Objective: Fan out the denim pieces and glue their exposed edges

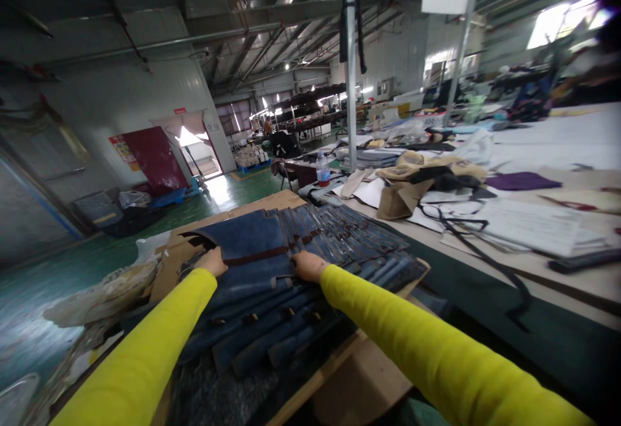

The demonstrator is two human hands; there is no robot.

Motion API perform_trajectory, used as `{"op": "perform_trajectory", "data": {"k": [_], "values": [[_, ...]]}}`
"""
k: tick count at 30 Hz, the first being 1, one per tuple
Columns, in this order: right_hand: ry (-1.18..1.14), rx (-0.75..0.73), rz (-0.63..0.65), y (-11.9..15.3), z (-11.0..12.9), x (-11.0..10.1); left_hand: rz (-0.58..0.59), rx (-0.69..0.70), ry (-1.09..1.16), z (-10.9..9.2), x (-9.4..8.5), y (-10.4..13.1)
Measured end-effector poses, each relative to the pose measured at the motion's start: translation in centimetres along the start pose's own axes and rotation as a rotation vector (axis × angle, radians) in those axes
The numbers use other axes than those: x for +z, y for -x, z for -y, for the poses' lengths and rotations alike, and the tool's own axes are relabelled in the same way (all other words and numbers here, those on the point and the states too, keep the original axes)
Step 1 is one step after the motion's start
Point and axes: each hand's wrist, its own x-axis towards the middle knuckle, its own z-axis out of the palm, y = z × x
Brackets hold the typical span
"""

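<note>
Far left: a crumpled plastic bag (104,290) lies at the bench's left end, beside a sheet of brown cardboard (172,251).
Left hand (212,262): at the end of a yellow sleeve, fingers curled down on the left edge of the top denim piece (247,238); whether it pinches the cloth or only presses it cannot be told.
Denim pieces (334,232): dark blue cut pieces fanned in overlapping rows over the cardboard, on the bench (572,277) straight ahead of the person.
Right hand (306,266): laid palm-down on the stack just right of the top piece, fingers hidden among the layers; grip cannot be told.
Behind: a water bottle (323,169) stands upright.
Right: tan fabric (417,177), black straps (466,232) and white paper sheets (533,225) lie on the bench.
</note>
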Motion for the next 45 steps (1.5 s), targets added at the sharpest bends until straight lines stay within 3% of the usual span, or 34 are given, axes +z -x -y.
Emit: {"op": "perform_trajectory", "data": {"k": [2, 3, 5, 7, 10, 14, 17, 20, 26, 33, 41, 45], "values": [[0.003, 0.01, 0.022, -0.1, -0.1, -0.1, -0.065, 0.2, -0.019, -1.6, -0.9, 2.3], [0.004, 0.01, 0.03, -0.1, -0.2, -0.2, -0.065, 0.363, -0.026, -2.4, -1.0, 3.9], [0.005, 0.0, 0.039, -0.2, -0.5, -0.6, 0.074, 0.624, -0.093, -3.8, -0.8, 7.3], [0.006, -0.013, 0.042, 0.0, -1.1, -1.4, 0.171, 0.684, -0.23, -4.7, 0.1, 10.2], [0.019, -0.037, 0.013, 1.3, -2.3, -2.9, 0.122, 0.651, -0.33, -5.2, 1.7, 12.2], [0.051, -0.081, -0.09, 5.2, -3.6, -4.1, 0.109, 0.653, -0.323, -5.2, 2.6, 11.4], [0.057, -0.178, -0.108, 8.2, -3.7, -3.6, 0.077, 0.673, -0.33, -5.3, 2.8, 10.7], [0.059, -0.243, -0.129, 9.6, -3.4, -2.7, 0.064, 0.684, -0.347, -5.6, 2.9, 10.4], [0.078, -0.222, -0.115, 8.1, -3.5, -2.5, 0.062, 0.655, -0.405, -6.0, 3.4, 9.9], [0.109, -0.158, -0.117, 6.3, -3.8, -3.0, 0.086, 0.597, -0.303, -5.5, 3.8, 9.0], [0.174, -0.11, -0.044, 5.2, -2.1, -1.1, 0.055, 0.484, -0.195, -5.2, 4.2, 7.4], [0.179, -0.109, -0.063, 5.3, -2.3, -0.8, 0.024, 0.471, -0.261, -5.1, 4.9, 8.1]]}}
